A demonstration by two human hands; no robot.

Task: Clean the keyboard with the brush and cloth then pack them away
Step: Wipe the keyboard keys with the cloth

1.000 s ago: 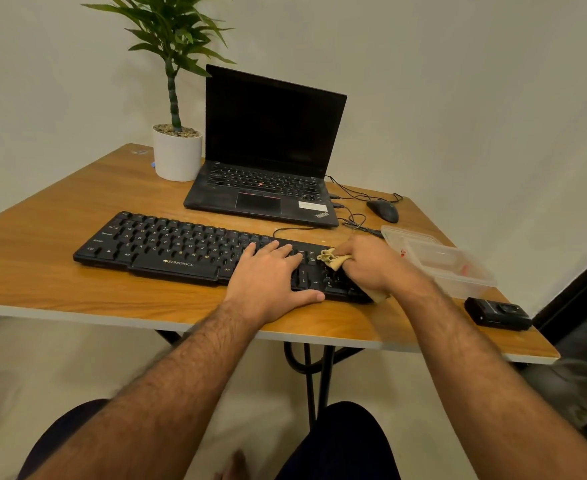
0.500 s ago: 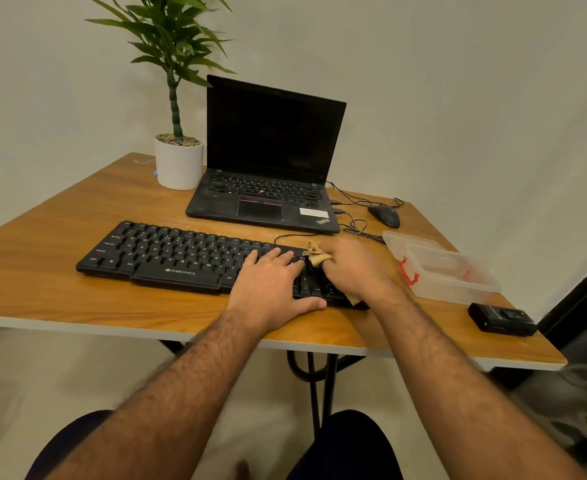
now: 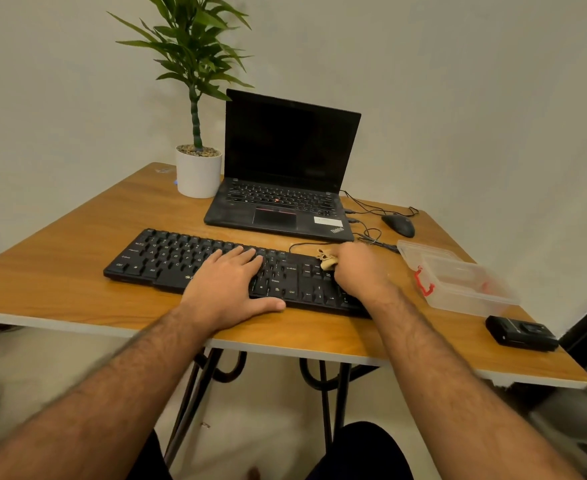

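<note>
Black keyboard (image 3: 195,258) lies across the near middle of the wooden table (image 3: 77,244). Beige cloth (image 3: 326,260) sits bunched on the keyboard's right end, gripped by the right hand (image 3: 359,268). Left hand (image 3: 231,289) lies flat on the middle keys, fingers straight. Clear plastic box (image 3: 458,278) right of the keyboard; laptop (image 3: 285,174) behind it.

Matt black plastic keyboard (image 3: 181,258), glossy wood-grain table (image 3: 60,271), clear plastic box (image 3: 465,289)
</note>
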